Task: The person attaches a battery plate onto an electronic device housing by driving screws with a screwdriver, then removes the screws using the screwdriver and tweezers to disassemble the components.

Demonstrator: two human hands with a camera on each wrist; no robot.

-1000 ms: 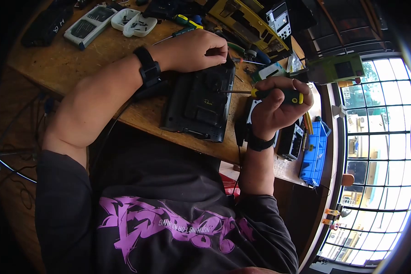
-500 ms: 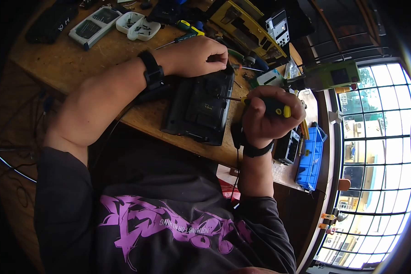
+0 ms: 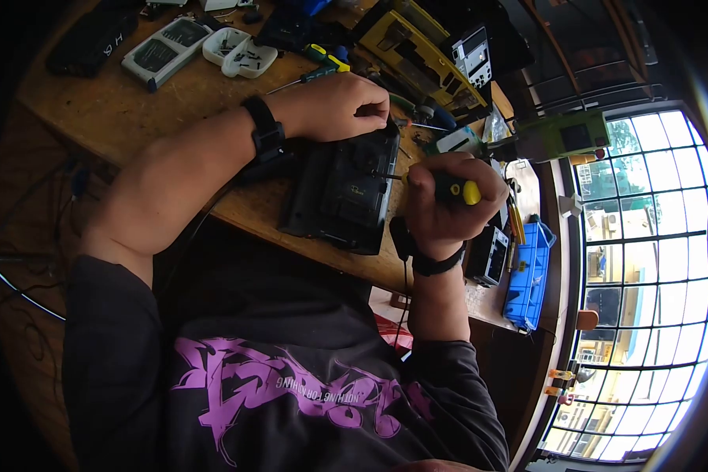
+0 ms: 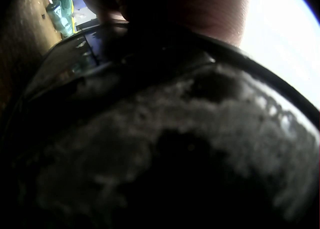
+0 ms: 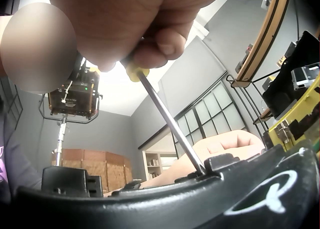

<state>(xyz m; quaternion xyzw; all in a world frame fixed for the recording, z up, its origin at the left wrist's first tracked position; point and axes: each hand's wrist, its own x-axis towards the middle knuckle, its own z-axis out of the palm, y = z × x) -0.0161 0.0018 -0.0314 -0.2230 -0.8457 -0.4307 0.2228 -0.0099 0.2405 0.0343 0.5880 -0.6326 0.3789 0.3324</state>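
Observation:
A black plastic device (image 3: 342, 193) with a yellow mark lies back-up near the bench edge. My right hand (image 3: 455, 206) grips the green and yellow handle of a screwdriver (image 3: 448, 189), fingers wrapped round it. In the right wrist view the steel shaft of the screwdriver (image 5: 167, 116) slants down, its tip at a raised part of the black device (image 5: 165, 204). My left hand (image 3: 338, 106) holds the far corner of the device with curled fingers. A dark, blurred surface fills most of the left wrist view.
A white two-part tray (image 3: 240, 55) with small screws stands at the far left, beside a grey framed device (image 3: 167, 51). Another screwdriver (image 3: 322, 63) lies beyond my left hand. A yellow chassis (image 3: 421, 59) is at the back; a blue basket (image 3: 529, 275) stands right.
My right hand has moved left and down toward the device, and its fingers have closed further round the handle. The screwdriver tip stays on the device. My left hand keeps its place at the corner.

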